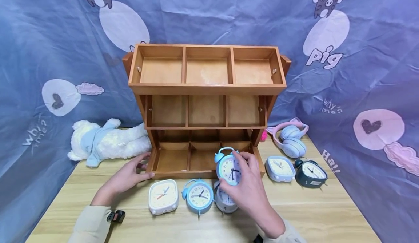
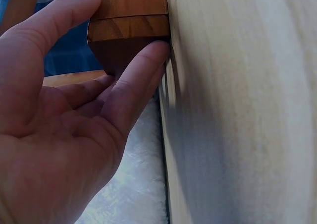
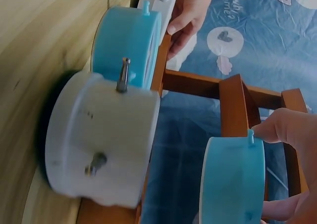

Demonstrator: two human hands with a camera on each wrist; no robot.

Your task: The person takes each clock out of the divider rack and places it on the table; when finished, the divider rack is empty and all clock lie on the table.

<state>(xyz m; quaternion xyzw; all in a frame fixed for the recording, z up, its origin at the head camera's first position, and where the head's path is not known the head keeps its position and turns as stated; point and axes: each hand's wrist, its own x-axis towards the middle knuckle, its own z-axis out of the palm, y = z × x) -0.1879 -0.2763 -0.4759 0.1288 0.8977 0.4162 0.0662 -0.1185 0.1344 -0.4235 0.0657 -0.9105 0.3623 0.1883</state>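
Observation:
My right hand (image 1: 248, 188) pinches a light blue twin-bell alarm clock (image 1: 228, 169), its dial facing up toward the head camera, in front of the lowest tier of a wooden tiered organizer (image 1: 207, 89). In the right wrist view the held clock (image 3: 232, 179) shows its blue side between thumb and fingers. My left hand (image 1: 129, 175) grips the front left corner of the organizer's lowest tray, also visible as a wooden corner (image 2: 130, 28). Before the organizer stand a white square clock (image 1: 163, 196), another blue twin-bell clock (image 1: 199, 196) and a grey-white round clock (image 3: 101, 140), partly hidden by my right hand in the head view.
Right of the organizer sit a pale blue square clock (image 1: 280, 168), a dark green clock (image 1: 311, 174) and blue-and-pink headphones (image 1: 292, 141). At the left lies a white plush toy (image 1: 109, 141) in a blue garment. Blue printed cloth (image 1: 209, 14) hangs behind and at both sides.

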